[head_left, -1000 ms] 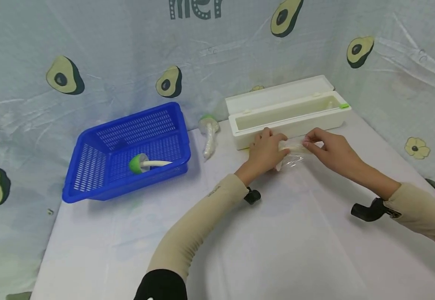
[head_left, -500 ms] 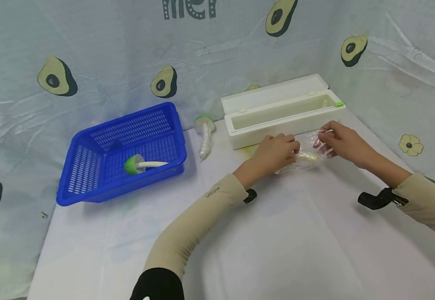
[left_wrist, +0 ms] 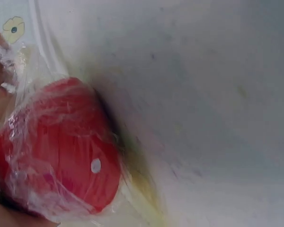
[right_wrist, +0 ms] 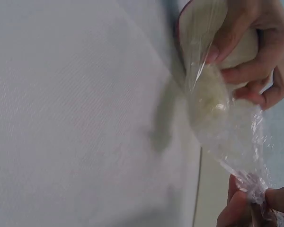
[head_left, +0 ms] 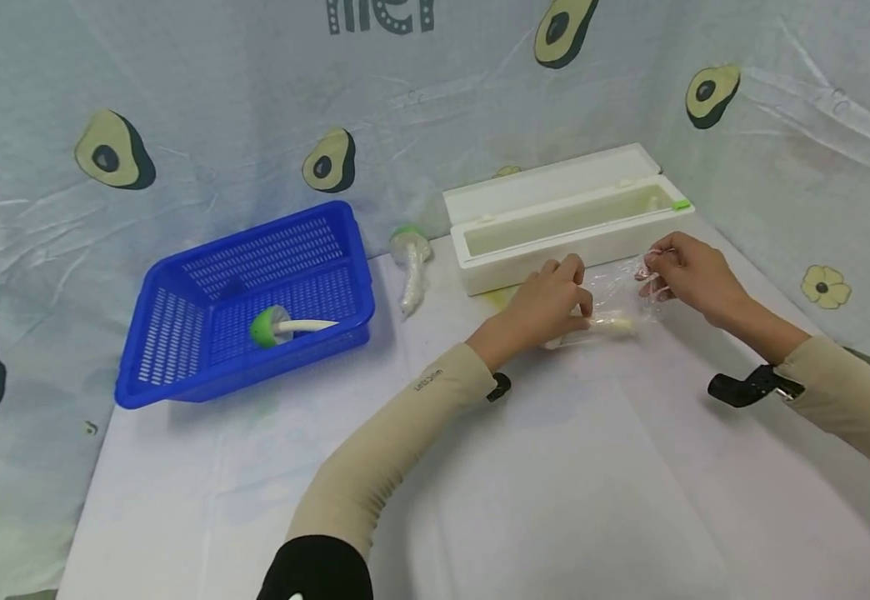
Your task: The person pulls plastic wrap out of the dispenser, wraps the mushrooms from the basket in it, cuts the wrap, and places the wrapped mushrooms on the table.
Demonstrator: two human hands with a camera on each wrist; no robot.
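Left hand (head_left: 547, 304) gripped the red-capped toy mushroom (left_wrist: 57, 151) against the bench (head_left: 525, 467), pinning it so the cling film (head_left: 618, 292) would stay put around it. I had the right hand (head_left: 686, 271) pinching the film's loose end, lifted a little toward the white film box (head_left: 566, 221) at the bench's far edge, which kept the sheet taut. Another wrapped mushroom (head_left: 411, 267) lay beside the blue basket (head_left: 240, 304), and a green-capped one (head_left: 277, 327) lay inside it.
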